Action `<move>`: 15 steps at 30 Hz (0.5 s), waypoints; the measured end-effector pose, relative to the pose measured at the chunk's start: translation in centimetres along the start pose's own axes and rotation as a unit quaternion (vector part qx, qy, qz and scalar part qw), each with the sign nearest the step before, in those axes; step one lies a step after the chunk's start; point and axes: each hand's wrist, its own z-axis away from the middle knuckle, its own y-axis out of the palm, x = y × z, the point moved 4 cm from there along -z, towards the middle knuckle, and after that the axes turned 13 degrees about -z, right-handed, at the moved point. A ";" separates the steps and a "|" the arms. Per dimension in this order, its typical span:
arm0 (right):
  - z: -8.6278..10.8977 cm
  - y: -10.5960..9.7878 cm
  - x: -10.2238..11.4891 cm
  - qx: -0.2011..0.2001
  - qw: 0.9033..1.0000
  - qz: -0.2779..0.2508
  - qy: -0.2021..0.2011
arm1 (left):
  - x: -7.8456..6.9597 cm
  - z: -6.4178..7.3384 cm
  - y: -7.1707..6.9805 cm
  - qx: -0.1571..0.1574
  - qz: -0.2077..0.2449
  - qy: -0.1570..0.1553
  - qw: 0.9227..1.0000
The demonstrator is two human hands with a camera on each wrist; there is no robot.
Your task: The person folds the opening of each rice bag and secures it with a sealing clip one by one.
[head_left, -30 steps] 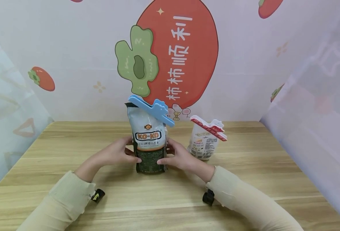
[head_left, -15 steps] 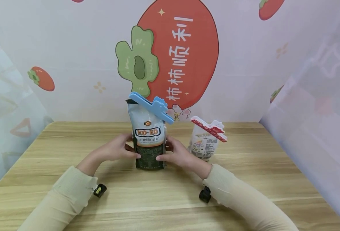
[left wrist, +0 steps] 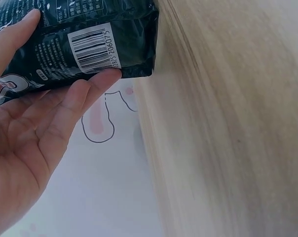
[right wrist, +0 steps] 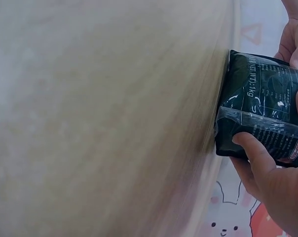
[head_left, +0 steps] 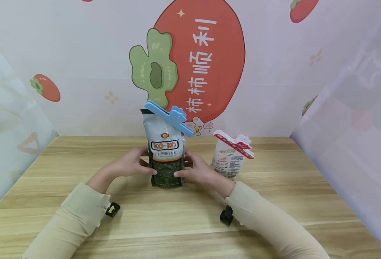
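Observation:
A green and pale blue rice bag (head_left: 166,153) marked KO-KO stands upright near the middle of the wooden table. Across its folded top sits a blue bag clip (head_left: 168,117), tilted down to the right. My left hand (head_left: 129,164) grips the bag's left side, thumb in front; in the left wrist view its fingers lie near a barcode (left wrist: 94,48). On the opposite side my right hand (head_left: 199,172) holds the bag, thumb in front as well. In the right wrist view the bag's bottom is against the table or very close to it; I cannot tell which.
Right of the rice bag stands a smaller white bag (head_left: 228,160), with a red and white clip (head_left: 234,144) across its top. The wooden table (head_left: 164,230) ends at a printed backdrop (head_left: 90,108) behind, and pale curtains hang at both sides.
Both hands have shifted the rice bag a little away from me, toward the back of the table, and very slightly left. The white bag has stayed where it was.

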 end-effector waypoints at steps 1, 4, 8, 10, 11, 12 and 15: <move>0.0 0.0 0.0 0.001 1.000 -0.004 0.001 | 0.0 0.0 0.0 -0.001 -0.001 0.000 1.000; -0.2 0.1 0.0 0.007 1.000 -0.006 0.004 | 0.1 0.0 0.0 -0.004 0.001 -0.003 1.000; 0.0 -0.1 0.0 0.016 1.000 0.006 0.007 | -0.1 0.2 0.2 -0.009 0.007 -0.001 1.000; 0.6 -0.3 0.0 0.016 1.000 0.017 0.005 | -0.2 0.4 0.3 -0.012 -0.002 0.002 1.000; 1.0 -0.5 0.2 0.016 1.000 0.024 0.002 | -0.3 0.6 0.2 -0.014 -0.013 -0.002 1.000; 1.7 -0.6 0.4 0.017 0.999 0.032 -0.004 | -0.3 0.9 0.1 -0.016 -0.028 -0.010 0.999; 4.2 -1.3 1.4 0.030 0.997 0.054 -0.041 | -0.6 2.1 -0.6 -0.039 -0.092 -0.031 0.995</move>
